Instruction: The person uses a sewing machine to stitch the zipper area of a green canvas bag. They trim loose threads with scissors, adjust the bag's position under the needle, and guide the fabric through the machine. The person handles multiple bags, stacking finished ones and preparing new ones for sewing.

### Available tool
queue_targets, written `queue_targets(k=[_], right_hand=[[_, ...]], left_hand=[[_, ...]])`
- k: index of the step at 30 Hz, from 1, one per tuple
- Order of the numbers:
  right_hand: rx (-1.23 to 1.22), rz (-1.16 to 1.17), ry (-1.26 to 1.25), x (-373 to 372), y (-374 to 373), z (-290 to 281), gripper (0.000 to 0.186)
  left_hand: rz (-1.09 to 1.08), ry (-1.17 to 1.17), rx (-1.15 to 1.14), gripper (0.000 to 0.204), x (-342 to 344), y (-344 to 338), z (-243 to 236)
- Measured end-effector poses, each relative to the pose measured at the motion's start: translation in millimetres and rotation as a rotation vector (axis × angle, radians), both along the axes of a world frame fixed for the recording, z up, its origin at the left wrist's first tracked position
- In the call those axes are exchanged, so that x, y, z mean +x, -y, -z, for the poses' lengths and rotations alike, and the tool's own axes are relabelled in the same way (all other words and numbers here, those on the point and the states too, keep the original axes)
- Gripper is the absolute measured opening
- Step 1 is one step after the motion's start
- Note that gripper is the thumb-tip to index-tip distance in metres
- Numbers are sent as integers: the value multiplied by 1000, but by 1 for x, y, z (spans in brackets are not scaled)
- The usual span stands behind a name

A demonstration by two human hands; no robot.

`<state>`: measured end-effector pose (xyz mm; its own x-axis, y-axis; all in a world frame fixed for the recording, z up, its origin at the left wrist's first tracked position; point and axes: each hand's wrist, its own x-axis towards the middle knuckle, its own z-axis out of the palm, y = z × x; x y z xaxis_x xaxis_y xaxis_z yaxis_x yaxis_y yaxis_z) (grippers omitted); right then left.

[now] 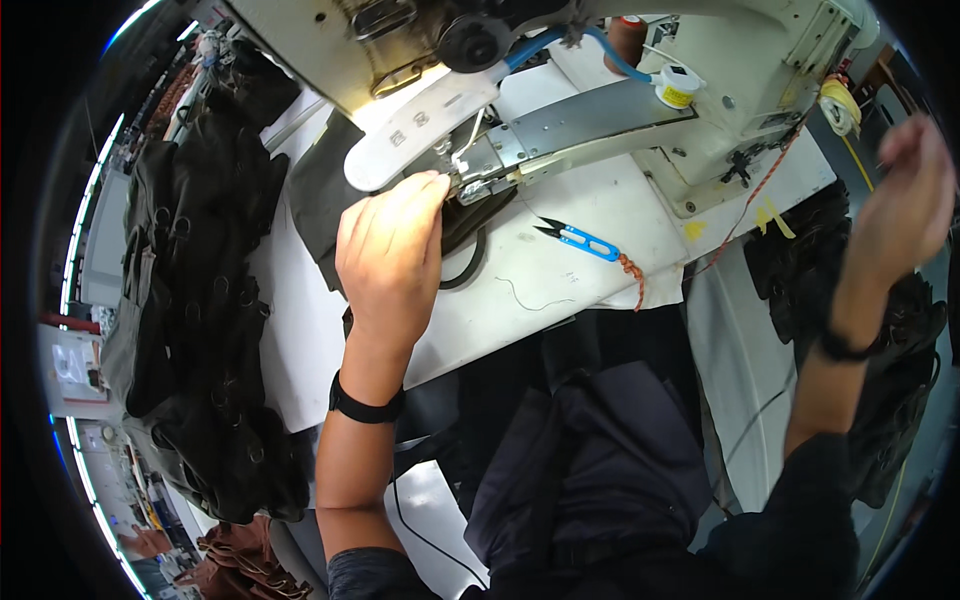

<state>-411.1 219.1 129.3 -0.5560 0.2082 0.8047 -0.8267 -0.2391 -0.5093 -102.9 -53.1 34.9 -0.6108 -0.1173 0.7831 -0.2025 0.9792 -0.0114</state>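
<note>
Hands: the left [390,245] is at the stitching end of the sewing machine [600,120], knuckles up, fingers bunched, tips beside the metal parts near the needle. Its palm side is hidden, so we cannot tell whether it grasps the cloth, pinches a thread or only rests there. The right [905,200] is raised well apart from the machine, at the far right of our view. It is blurred, fingers bent; we cannot tell whether anything is held. Each wrist wears a black band.

The dark cloth [322,190] lies at the machine's stitching end, partly behind the left hand, spread to its left over the white surface [450,345]. A dark strap [472,265] curves out just right of that hand.

Right of the strap we note blue snips [590,243] lying flat, dark blades pointing toward the machine, an orange braided cord [633,270] at the handle end. Nearer us, a loose thread [530,306] curls on the surface.

On the machine: a white guard [410,135] above the left hand, a blue tube [615,58], a small white pot [679,85] with a yellow label. A brown spool [627,42] stands behind.

To our left hangs a heap of dark bags [200,240] with metal rings; more dark goods [900,370] lie below the right forearm.
</note>
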Motion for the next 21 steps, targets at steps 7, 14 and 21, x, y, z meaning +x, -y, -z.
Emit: queue_targets(k=[7, 14, 21], right_hand=[[540, -948, 373, 150, 145, 94, 26], [487, -981, 565, 155, 169, 73, 26], [582, -832, 599, 162, 183, 83, 19]], left_hand=[[30, 129, -188, 29, 2, 9, -19], [21, 129, -83, 27, 1, 5, -19], [73, 69, -16, 29, 1, 9, -8]])
